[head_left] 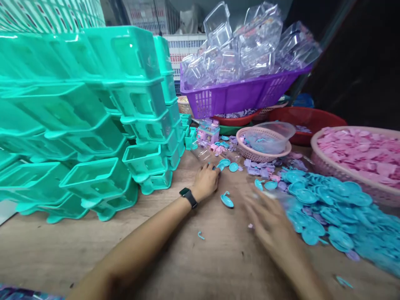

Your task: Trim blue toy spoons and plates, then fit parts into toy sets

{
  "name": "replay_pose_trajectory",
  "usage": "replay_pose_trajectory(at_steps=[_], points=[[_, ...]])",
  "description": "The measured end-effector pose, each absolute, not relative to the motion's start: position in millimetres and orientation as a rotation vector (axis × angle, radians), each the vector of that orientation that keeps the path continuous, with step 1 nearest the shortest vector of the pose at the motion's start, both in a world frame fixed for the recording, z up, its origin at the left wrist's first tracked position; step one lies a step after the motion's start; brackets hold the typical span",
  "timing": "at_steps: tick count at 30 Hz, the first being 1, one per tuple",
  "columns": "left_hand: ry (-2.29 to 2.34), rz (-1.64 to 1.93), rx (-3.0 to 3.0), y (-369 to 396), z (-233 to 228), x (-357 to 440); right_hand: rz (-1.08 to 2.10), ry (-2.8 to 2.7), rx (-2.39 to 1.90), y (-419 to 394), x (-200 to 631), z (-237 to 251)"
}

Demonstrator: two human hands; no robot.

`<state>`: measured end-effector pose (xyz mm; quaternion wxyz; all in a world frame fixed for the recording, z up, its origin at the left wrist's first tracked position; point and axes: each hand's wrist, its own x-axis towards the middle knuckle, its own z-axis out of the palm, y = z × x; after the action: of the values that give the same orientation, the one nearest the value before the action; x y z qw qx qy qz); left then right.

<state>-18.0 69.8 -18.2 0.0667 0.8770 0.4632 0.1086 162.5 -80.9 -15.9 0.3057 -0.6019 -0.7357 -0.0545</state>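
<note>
Currently the two hands are well apart, both low over the worktop (175, 258). The left hand (206, 181), below a black watch (188, 196), curls its fingers down beside a few loose blue pieces (233, 167); its own knuckles hide whether it grips one. The right hand (270, 216) is blurred, its fingers loosely spread and seemingly unclosed. Between them lies a single blue oval piece with a hook (227, 201), on bare wood where either hand can reach it. A heap of blue pieces (337, 208) spreads just right of the right hand, probably so pieces come easily to it. Left of the left hand, teal tubs (150, 158) stand stacked, likely to save room. Beyond both hands, a purple basket (237, 98) keeps clear boxes (259, 41) piled up off the worktop.
</note>
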Motion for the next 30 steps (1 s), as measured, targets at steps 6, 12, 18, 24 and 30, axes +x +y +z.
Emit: replay_pose_trajectory(at_steps=[6, 12, 18, 24, 30], points=[[1.376, 0.324, 2.632, 9, -16, -60, -0.200, -2.168, -1.769, -64, 130, -47], [1.239, 0.697, 2.350, -31, -30, -90, -0.486, -1.871, -2.076, -77, 199, -40], [1.327, 0.888, 2.060, -45, -25, -113, -0.174, -1.922, -1.656, -97, 169, -26], [1.495, 0.841, 2.079, -42, -14, -115, 0.354, -2.065, -1.488, -111, 68, -32], [1.476, 0.620, 2.257, -41, -9, -111, 0.215, -2.235, -1.609, -99, 59, -34]])
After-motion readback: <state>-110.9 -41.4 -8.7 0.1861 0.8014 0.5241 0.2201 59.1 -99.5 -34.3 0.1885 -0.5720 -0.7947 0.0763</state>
